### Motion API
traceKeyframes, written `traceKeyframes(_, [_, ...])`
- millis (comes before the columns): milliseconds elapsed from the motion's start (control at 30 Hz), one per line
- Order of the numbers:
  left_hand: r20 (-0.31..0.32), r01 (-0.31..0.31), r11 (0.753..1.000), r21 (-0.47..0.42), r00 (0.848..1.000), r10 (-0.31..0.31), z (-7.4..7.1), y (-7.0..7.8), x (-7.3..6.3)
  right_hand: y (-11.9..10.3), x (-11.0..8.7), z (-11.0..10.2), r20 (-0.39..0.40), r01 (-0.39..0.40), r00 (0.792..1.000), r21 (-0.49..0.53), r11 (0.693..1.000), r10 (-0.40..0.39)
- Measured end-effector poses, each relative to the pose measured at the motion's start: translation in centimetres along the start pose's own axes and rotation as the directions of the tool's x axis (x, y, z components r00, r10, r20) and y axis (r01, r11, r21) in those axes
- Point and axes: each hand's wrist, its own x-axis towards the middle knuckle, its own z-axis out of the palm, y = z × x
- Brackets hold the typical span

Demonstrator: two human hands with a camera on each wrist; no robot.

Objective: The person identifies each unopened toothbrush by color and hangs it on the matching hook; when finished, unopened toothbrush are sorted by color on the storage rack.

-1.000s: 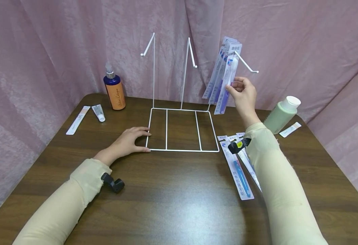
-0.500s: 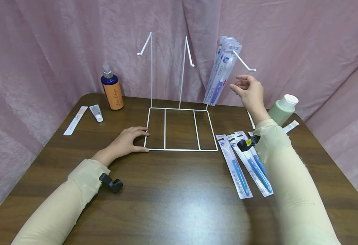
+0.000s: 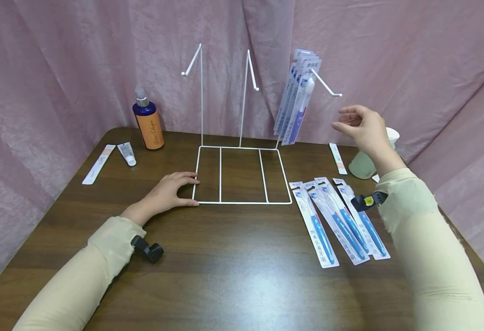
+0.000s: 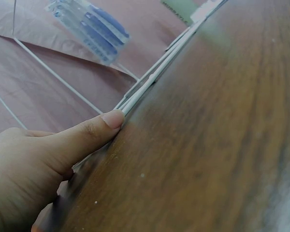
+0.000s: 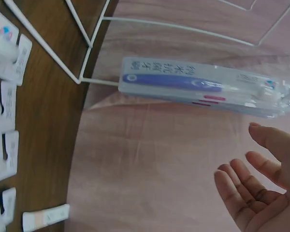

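Note:
On the tabletop stands a white wire display rack (image 3: pixel 244 202) with three upright hooks. Purple-handled toothbrushes (image 3: pixel 297 112) in clear packs hang from its right hook (image 3: pixel 325 83). My left hand (image 3: pixel 165 195) rests at the rack's front left corner, thumb at the corner and fingertips on the left side wire. To the right of the hanging packs, my right hand (image 3: pixel 362 131) is in the air, fingers loosely bent, holding nothing. Several packaged blue toothbrushes (image 3: pixel 314 225) lie fanned out on the table, right of the rack.
A blue and orange spray bottle (image 3: pixel 148 124), a small white tube (image 3: pixel 127 154) and a long white sachet (image 3: pixel 99 164) are at the left. On the right are a green bottle (image 3: pixel 361 165), partly behind the right hand, and another white sachet (image 3: pixel 337 158). A pink curtain (image 3: pixel 76 59) hangs behind.
My right hand has let go of the purple toothbrush pack and moved right, away from the hook. The hanging packs have swung. The left hand stays at the rack's corner.

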Motion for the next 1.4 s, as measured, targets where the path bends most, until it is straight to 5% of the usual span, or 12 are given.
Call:
traceKeyframes(267, [0.003,-0.001,1.000,-0.003,1.000,0.001,0.0,0.0,0.0,1.2,-2.3,-2.4,0.086,0.015,0.996,-0.121,0.993,-0.004])
traceKeyframes(600, [-0.001,-0.010,1.000,0.000,1.000,0.010,-0.1,-0.1,0.1,3.2,-5.8,-3.8,0.145,0.004,0.989,-0.134,0.991,0.015])
traceKeyframes(1000, [-0.002,-0.009,1.000,-0.002,1.000,0.009,0.0,-0.1,0.1,6.3,-9.1,-3.2,0.156,0.021,0.988,-0.162,0.987,0.004])
traceKeyframes(1400, [0.012,0.008,1.000,-0.008,1.000,-0.008,0.0,-0.1,0.1,9.8,-10.8,-1.4,0.276,-0.019,0.958,-0.193,0.981,0.073])
